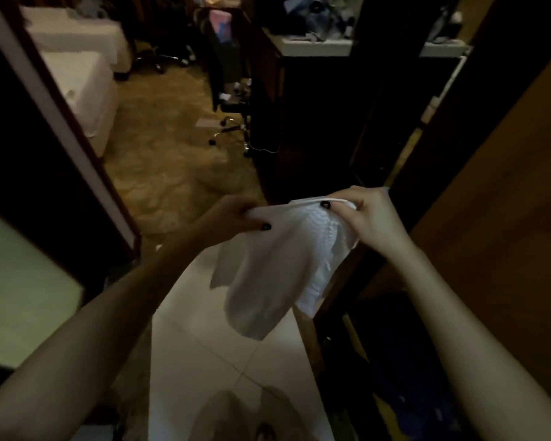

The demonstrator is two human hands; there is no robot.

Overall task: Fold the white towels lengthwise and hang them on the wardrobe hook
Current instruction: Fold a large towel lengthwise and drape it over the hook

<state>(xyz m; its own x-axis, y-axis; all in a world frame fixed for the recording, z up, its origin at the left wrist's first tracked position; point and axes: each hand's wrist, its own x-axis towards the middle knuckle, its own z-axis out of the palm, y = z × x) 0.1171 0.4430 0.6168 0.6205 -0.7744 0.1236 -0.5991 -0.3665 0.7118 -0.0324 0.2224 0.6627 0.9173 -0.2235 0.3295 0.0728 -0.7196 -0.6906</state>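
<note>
A white towel point(268, 272) hangs in the air in front of me, doubled over, its lower end drooping toward the pale tiled floor. My left hand point(233, 218) pinches the towel's top edge at its left corner. My right hand point(366, 214) grips the top edge at the right, thumb pressed on the hem. The two hands hold the top edge stretched between them. An open wooden wardrobe point(477, 237) stands to the right, close to my right hand. No hook shows in this dim, blurred view.
A dark door frame with a pale strip point(61, 122) stands on the left. Beyond it lie white beds point(86, 74), a carpeted floor, an office chair point(229, 90) and a cluttered dark desk point(315, 49). Pale tiles point(204, 361) run under my arms.
</note>
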